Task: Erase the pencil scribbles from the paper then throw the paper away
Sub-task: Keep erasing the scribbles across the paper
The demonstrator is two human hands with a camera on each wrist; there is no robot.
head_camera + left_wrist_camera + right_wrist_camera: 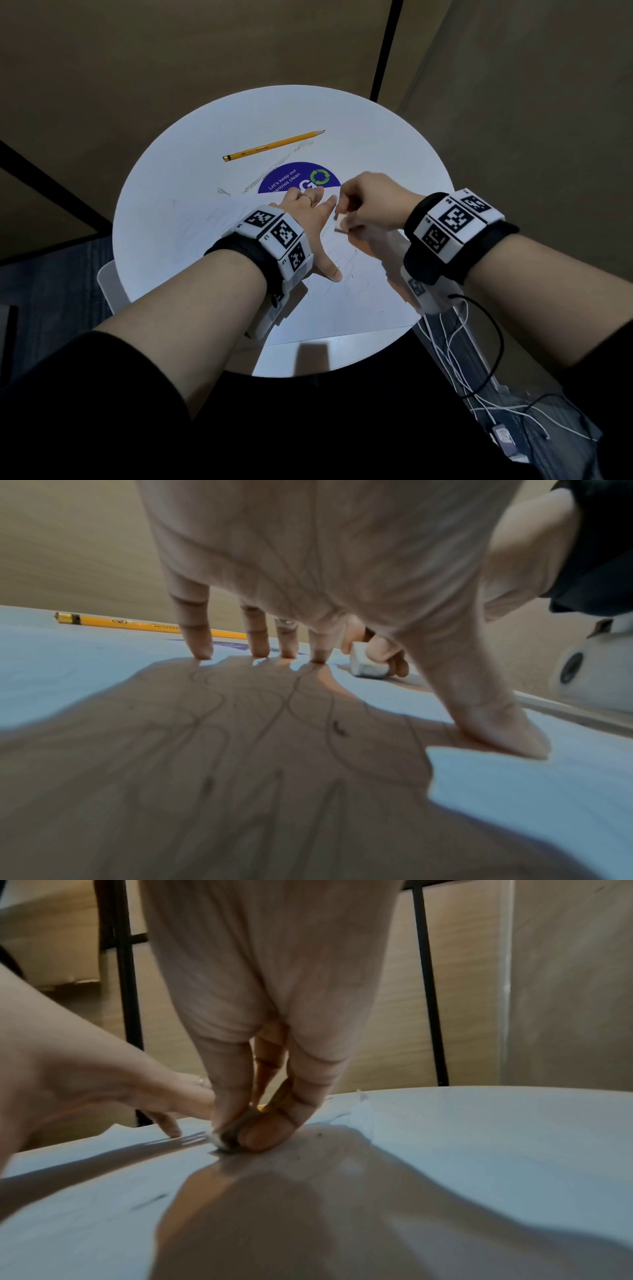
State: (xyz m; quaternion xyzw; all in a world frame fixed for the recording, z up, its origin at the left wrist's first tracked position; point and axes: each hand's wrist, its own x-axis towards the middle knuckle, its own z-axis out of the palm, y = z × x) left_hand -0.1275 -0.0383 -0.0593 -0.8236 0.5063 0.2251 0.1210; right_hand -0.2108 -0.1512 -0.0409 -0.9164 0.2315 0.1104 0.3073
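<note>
while the right hand (pixel 371 202) pinches a white eraser (pixel 339 223) onto the paper (pixel 346 308), the left hand (pixel 313 222) presses it flat, fingers spread, on the counter (pixel 171 164); hard rubbing could crease it.

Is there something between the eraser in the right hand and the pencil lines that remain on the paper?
Partly. The left hand presses flat on the paper, covering some scribbles. The right hand holds the eraser just beside it.
</note>
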